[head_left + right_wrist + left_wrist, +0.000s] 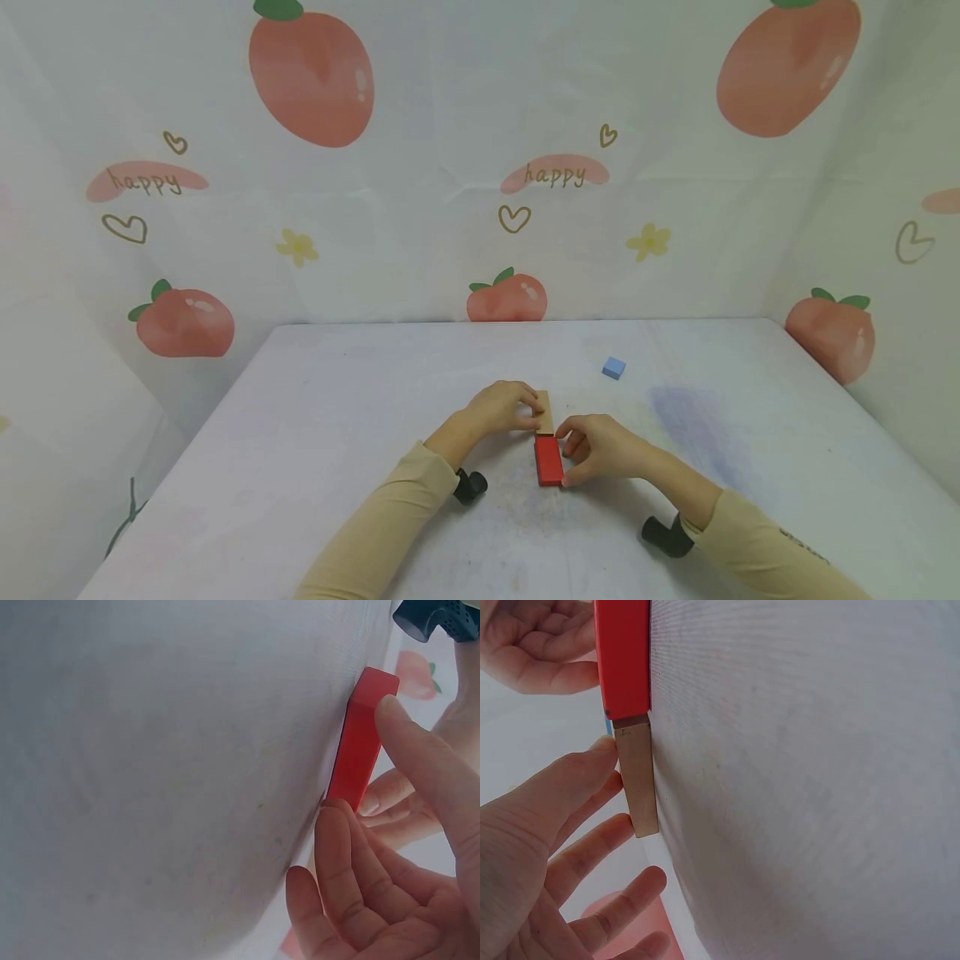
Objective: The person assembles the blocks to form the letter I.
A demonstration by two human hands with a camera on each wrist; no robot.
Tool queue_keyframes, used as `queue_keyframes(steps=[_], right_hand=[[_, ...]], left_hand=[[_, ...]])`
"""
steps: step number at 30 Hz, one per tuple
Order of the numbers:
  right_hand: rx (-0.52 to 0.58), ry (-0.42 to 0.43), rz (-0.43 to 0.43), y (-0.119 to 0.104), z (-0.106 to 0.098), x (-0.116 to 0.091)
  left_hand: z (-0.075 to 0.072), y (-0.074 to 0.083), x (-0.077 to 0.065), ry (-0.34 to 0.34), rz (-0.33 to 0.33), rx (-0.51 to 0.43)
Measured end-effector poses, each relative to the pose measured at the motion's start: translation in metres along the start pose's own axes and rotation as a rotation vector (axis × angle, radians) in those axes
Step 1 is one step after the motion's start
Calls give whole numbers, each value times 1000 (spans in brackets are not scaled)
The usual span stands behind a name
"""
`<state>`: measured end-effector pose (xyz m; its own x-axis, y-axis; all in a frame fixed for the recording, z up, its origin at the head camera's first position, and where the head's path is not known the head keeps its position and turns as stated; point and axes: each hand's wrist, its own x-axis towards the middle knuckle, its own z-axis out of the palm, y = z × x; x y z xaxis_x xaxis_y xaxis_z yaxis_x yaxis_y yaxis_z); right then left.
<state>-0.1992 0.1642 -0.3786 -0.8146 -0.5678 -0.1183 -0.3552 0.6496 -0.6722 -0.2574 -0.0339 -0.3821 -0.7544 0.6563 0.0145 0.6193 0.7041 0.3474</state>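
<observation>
A plain wooden block (546, 419) and a red block (549, 462) lie end to end in a line on the white table. My left hand (502, 407) holds the wooden block from its left side, with thumb and fingertips against it in the left wrist view. At the red block, my right hand (606, 446) grips lengthwise: the thumb is on its near end and the index finger by its far end, where it meets the wooden one. In the right wrist view the red block (355, 754) hides most of the wooden block.
A small blue block (613, 367) lies farther back on the table (375, 383), right of the wooden block. Black wrist devices (667, 537) sit under both sleeves. A printed cloth wall (420, 250) stands behind the table's back edge.
</observation>
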Motion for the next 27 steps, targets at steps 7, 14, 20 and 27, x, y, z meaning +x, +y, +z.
queue_keyframes(steps=[7,14,20,27], right_hand=[[4,1,-4,1,0,0],[-1,6,-11,2,0,1],[-6,9,-14,2,0,2],[-11,10,-15,2,0,3]], left_hand=[[0,0,0,0,4,9],[0,0,0,-4,0,5],[0,0,1,-12,-9,0],[0,0,1,-13,-8,6]])
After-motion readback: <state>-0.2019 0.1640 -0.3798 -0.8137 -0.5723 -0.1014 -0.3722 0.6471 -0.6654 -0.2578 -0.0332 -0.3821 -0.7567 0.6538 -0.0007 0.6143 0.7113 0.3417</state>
